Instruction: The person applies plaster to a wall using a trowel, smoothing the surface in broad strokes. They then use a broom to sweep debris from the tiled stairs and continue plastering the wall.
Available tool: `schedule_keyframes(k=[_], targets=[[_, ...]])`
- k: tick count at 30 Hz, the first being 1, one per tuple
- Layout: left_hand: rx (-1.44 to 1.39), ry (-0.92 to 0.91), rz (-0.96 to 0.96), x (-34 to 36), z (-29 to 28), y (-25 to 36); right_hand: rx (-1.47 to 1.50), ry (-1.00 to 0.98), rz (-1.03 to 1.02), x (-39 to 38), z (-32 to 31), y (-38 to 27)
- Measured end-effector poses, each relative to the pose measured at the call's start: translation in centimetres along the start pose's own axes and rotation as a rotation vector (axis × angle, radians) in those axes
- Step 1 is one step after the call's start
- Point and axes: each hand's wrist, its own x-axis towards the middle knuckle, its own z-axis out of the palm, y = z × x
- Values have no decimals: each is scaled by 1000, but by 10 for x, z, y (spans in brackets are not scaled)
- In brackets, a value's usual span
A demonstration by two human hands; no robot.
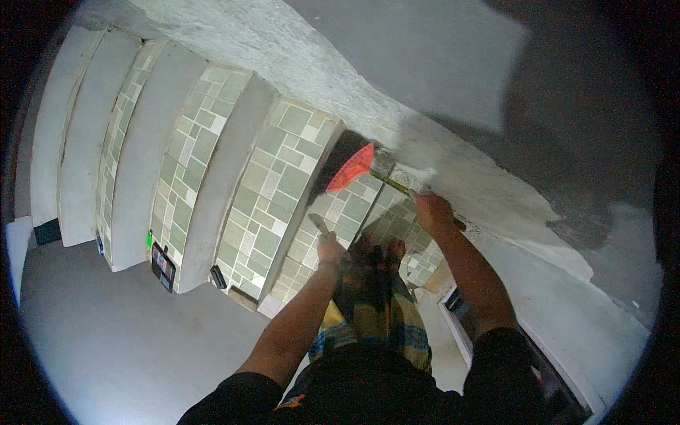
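My right hand (433, 214) is closed round the green handle of a broom, reaching out from the right. The broom's red fan-shaped head (354, 168) is over a tiled stair step (350, 205), near the base of the wall. Dark bristles or shadow lie beyond the red head; I cannot tell them apart. My left hand (330, 251) is closed on a flat, pale, blade-like tool (318, 223), which points up and left over the same step. Much of its grip is hidden by the fingers. My bare feet (393, 248) stand on tiles, partly in shadow.
Steps with green and white tiles (258, 198) rise to the left. A phone-like device with a lit screen (163, 267), a small black object (218, 277) and a green item (149, 239) lie at their near ends. A rough plastered wall (453, 152) runs along the right.
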Motion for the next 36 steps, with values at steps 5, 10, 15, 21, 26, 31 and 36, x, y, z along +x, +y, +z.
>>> schedule_keyframes(k=[5,10,15,21,26,31,36], targets=[[-128,24,45,19,7,12,-37,5,98,-27,13,38],[52,36,177,21,19,10,2,-114,45,-72,4,29],[103,105,189,7,9,12,143,46,26,-11,34,-2],[260,66,293,-8,-12,4,43,-20,132,-84,20,55],[-144,-108,-14,5,6,10,57,-53,85,-68,33,17],[69,-5,188,10,6,27,152,-65,170,-19,58,15],[-645,-72,-123,13,13,32,159,50,202,-98,41,52]])
